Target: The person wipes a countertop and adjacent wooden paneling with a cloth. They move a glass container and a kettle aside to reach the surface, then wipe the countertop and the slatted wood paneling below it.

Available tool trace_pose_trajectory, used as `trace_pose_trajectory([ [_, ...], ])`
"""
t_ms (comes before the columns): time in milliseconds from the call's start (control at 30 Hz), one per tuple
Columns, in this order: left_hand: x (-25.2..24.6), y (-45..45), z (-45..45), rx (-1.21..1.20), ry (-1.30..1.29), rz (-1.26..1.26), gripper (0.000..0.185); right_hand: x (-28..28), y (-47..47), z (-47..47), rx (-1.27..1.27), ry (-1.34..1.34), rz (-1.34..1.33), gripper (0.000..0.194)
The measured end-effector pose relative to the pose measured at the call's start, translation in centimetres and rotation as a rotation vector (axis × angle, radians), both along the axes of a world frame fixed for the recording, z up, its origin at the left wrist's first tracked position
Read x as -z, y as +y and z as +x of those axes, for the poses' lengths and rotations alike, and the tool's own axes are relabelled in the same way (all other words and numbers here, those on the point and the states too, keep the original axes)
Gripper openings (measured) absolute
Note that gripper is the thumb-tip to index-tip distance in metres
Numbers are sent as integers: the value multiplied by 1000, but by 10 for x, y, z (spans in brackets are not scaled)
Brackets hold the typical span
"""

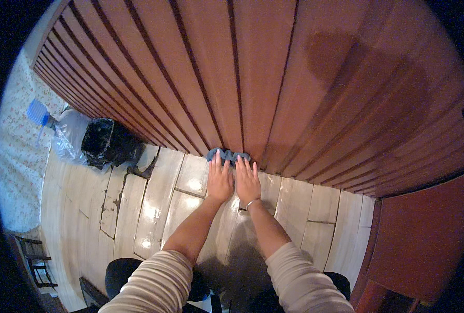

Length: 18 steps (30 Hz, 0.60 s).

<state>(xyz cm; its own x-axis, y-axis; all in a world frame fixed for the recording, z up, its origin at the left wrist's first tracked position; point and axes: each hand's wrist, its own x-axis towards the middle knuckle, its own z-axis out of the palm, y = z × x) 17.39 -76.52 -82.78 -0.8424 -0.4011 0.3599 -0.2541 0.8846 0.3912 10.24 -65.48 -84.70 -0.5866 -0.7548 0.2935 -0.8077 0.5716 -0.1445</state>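
A dark blue-grey cloth (228, 155) lies bunched at the foot of a reddish-brown grooved panel wall (255, 98), where it meets the light plank-pattern floor (189, 176). My left hand (219, 180) presses on the cloth's left part with the fingers stretched forward. Beside it, my right hand (248, 183) rests its fingertips on the cloth's right part; a thin bracelet circles that wrist. Both palms face down and the hands are close together. The undersides of the fingers are hidden.
A black plastic bag (106, 143) and a clear plastic bag (70, 135) stand against the wall at left, near a blue plastic object (38, 112). Floral fabric (18, 164) hangs at far left. A red-brown wooden piece (420, 234) borders the right. Several floor planks are cracked.
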Motion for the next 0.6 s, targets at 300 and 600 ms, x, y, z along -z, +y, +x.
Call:
trace_pose_trajectory([
  [300,-120,-9,-37,-59,422,-231,44,-137,-23,-34,-164,174,-730,46],
  [600,-344,20,-84,310,968,-433,49,-366,23,-54,-81,712,-1132,28],
])
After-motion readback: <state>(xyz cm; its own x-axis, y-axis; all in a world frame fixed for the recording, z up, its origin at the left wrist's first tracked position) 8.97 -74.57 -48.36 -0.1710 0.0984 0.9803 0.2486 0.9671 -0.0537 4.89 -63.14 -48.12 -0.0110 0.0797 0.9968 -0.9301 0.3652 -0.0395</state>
